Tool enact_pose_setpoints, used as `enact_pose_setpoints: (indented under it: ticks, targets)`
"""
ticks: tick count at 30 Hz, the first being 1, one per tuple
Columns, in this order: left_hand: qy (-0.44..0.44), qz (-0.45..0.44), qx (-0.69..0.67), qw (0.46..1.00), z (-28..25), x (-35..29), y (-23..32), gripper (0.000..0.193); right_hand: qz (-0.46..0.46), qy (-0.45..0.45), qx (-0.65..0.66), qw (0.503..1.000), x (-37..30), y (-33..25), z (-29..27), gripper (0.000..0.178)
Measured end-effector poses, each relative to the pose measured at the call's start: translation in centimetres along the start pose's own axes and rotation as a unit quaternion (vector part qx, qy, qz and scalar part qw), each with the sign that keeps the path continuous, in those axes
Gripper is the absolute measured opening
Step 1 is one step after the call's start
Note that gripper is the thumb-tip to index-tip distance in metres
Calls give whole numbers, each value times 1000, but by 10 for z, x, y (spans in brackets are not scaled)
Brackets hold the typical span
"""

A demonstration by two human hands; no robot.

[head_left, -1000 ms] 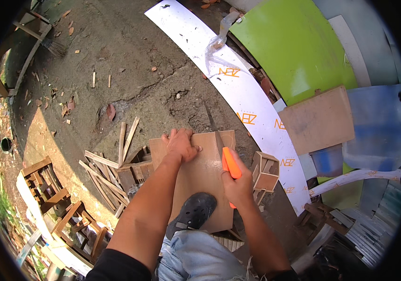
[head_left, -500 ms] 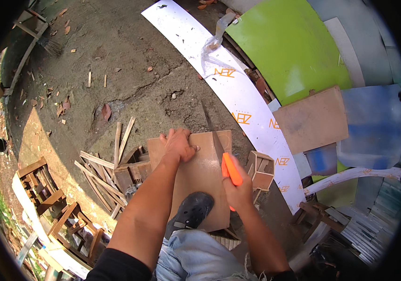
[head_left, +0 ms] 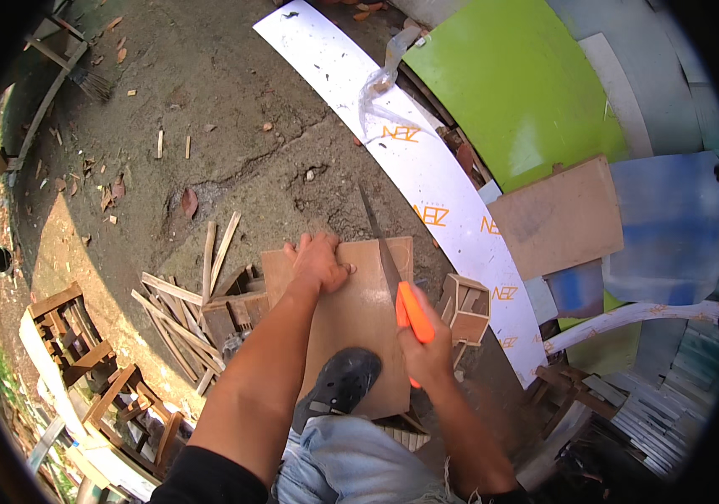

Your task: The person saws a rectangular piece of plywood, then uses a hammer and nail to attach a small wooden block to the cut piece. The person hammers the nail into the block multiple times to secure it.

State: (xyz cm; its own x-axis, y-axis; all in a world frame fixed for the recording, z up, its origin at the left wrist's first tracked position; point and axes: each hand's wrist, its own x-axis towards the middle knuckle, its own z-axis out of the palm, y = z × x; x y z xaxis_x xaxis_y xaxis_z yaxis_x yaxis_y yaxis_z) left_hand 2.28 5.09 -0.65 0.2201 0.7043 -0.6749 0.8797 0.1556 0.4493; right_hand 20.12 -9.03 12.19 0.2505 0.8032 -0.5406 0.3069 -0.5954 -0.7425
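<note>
A brown plywood sheet [head_left: 359, 315] lies raised off the ground in front of me, with my foot in a black clog [head_left: 349, 378] pressing on its near part. My left hand [head_left: 319, 263] rests flat on the sheet's far left part, fingers spread. In my right hand [head_left: 427, 346] is the orange handle of a hand saw [head_left: 387, 256]. Its blade points away from me and crosses the sheet's far edge, near the right side. What supports the sheet is mostly hidden beneath it.
Loose wooden strips [head_left: 183, 323] lie left of the sheet. A small wooden frame box [head_left: 466, 309] stands to the right, beside a long white printed strip [head_left: 460, 218]. Farther right are a green panel [head_left: 515, 92] and another brown board [head_left: 557, 217]. Wooden scraps [head_left: 91, 361] fill a container at left.
The saw and my right hand have shifted slightly toward me along the cut line. My left hand and foot keep their places on the sheet.
</note>
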Motion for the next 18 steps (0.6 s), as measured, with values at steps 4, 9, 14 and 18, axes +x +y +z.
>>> enact_pose_setpoints:
  ticks: [4,9,14,18]
  targets:
    - [-19,-10,5,1000,8,-11,2,62,-13,-8,-64,998,-131,-34,-46,59]
    - [-25,-11,20,999,7,-3,0,64,71,2,14,997,-32,-35,-17,58]
    - [-4,-7,23,1000,6,-7,-3,62,31,-3,-15,999,44,-7,23,59]
    - [-17,-16,13,1000,4,-5,1,59,-10,9,15,1000,-83,-8,-25,60]
